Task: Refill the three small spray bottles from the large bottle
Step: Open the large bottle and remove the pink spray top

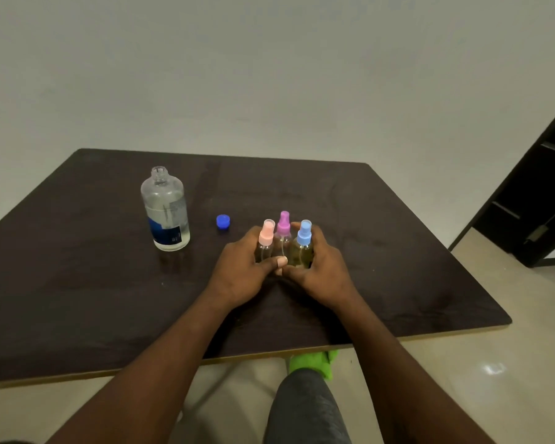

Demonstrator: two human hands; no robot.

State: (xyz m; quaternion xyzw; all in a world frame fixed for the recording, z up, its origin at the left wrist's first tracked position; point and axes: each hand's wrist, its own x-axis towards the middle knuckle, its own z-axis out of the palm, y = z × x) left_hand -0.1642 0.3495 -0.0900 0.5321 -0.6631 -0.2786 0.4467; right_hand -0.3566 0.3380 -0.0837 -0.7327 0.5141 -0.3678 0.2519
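Note:
Three small clear spray bottles stand bunched together on the dark table [77, 277]: one with a pink top [266, 236], one with a purple top [283, 224] behind, one with a light blue top [304, 233]. My left hand [237, 270] curls round the pink-topped bottle from the left. My right hand [318, 267] curls round the blue-topped bottle from the right, and my thumbs meet in front. The large clear bottle [166, 209], uncapped and partly filled, stands upright to the left. Its blue cap [223, 221] lies between it and the small bottles.
The table's near edge runs just in front of my forearms. A dark door frame [539, 200] stands at the right. Below the table edge I see a leg in grey fabric [305, 408] and something bright green [314, 363].

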